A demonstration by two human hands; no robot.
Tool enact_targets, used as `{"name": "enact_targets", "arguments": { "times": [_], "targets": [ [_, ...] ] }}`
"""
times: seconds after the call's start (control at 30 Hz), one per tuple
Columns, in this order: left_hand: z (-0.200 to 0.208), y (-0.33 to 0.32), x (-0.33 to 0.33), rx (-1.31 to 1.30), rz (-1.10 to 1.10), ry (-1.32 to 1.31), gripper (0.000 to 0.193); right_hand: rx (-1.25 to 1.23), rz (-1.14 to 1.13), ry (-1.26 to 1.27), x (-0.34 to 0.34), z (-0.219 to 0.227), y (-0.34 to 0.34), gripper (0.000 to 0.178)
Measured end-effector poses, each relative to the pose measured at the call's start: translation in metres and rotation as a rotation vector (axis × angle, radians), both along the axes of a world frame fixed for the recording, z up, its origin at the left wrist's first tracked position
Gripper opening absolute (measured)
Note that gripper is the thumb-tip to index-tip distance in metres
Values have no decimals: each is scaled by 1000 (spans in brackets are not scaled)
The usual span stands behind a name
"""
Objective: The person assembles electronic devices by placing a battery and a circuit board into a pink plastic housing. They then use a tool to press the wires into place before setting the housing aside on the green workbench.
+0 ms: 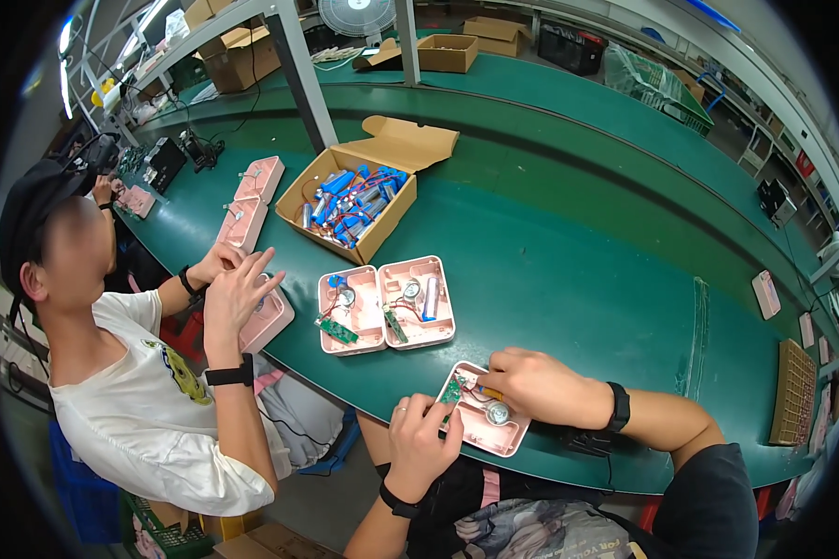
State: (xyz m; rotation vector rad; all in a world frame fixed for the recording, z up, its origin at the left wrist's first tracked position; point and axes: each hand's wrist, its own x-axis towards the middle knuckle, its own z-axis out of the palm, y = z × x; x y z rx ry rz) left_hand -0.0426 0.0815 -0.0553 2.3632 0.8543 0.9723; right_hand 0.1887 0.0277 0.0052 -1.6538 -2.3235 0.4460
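Both hands are working in close over a pink housing point(494, 439), which is lying right at the near edge of the surface point(578, 289), its lower end reaching that edge. Here's the left hand point(421, 440), fingers bending and resting at the housing's left side, beside a green circuit board point(453, 388); whether they are gripping anything, I cannot tell. The right hand point(544, 387) is coming in from the other side, thumb and fingertips drawing together over the upper rim, and what they may be pinching is staying hidden. Inside, a round metal part point(497, 413) is sitting beneath the right hand's fingers.

Further left along the surface, an open pair of pink shells point(419, 337) is lying side by side, carrying wires, boards and a cylindrical cell point(431, 299). Beyond them, toward the far edge, a cardboard box point(389, 228) is standing open, brimming with blue cells point(368, 197). And at the left edge, a co-worker's hands point(230, 303) are busying themselves around another pink shell point(268, 322)!
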Motion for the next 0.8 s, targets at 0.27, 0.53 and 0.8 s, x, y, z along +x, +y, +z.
{"name": "enact_targets", "arguments": {
  "times": [0.27,0.53,0.8],
  "targets": [
    [-2,2,-2,-27,-9,-3,7,71,0,85,13,27,-16,22],
    [46,22,18,9,-64,22,9,-92,-63,149,18,23,-34,27],
    [62,46,38,36,-306,528,12,46,-125,120,10,9,-42,13]
  ]
}}
